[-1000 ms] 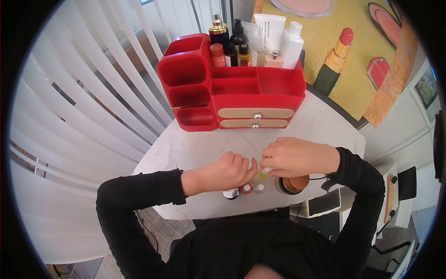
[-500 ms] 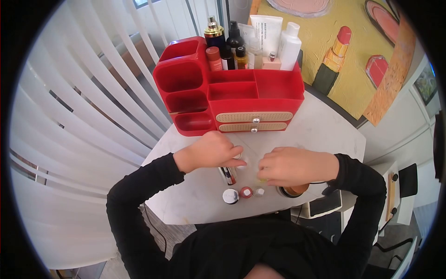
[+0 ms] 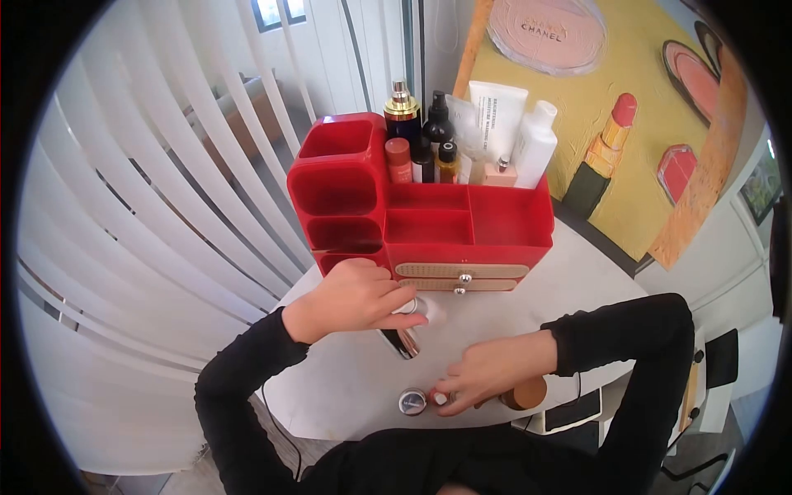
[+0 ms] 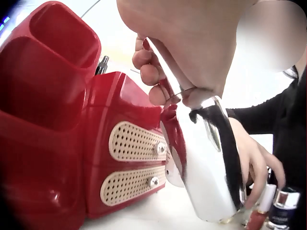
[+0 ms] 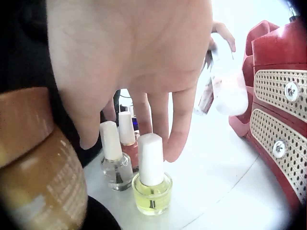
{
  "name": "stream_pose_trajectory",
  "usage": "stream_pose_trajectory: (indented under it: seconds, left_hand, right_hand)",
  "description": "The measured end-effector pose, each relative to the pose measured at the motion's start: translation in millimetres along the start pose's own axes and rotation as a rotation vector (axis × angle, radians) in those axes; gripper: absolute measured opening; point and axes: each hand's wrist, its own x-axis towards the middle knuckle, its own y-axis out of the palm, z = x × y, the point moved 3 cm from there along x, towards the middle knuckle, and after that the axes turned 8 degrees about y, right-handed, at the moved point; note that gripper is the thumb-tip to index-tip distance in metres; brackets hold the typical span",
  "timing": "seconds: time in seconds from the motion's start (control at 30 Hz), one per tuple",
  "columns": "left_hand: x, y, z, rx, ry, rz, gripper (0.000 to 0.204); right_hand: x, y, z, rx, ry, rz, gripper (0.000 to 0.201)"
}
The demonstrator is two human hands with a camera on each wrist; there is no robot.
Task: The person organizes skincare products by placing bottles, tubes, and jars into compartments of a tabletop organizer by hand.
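Fingers of left hand (image 3: pixel 351 301) curled round shiny silver cylinder (image 4: pixel 204 158). Right hand (image 3: pixel 495 367) open, near white-capped yellow glass bottle (image 5: pixel 152 179); contact unclear.

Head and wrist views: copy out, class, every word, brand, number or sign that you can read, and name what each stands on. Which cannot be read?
"CHANEL": painted pink compact; the word above it is unclear.
"BRIGHTENING", "MOISTURE": white tube; its remaining print is too small.
The marks on the dark bottle with a silver cap are too small, and those on the brown jar too blurred.
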Motion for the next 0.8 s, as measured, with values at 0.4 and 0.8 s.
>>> stream_pose_trajectory:
  seconds: [0.4, 0.8]
  left_hand:
    - [77.6, -77.0, 57.7, 0.387, 0.168, -0.173, 0.039]
    - [103.8, -45.4, 114.9, 0.546, 0.468, 0.040, 0.035]
  right_hand:
    - [-4.1, 20.9, -14.9, -0.124, -0.129, -0.020, 0.027]
    - [-7.3, 19.9, -14.4, -0.077, -0.120, -0.137, 0.040]
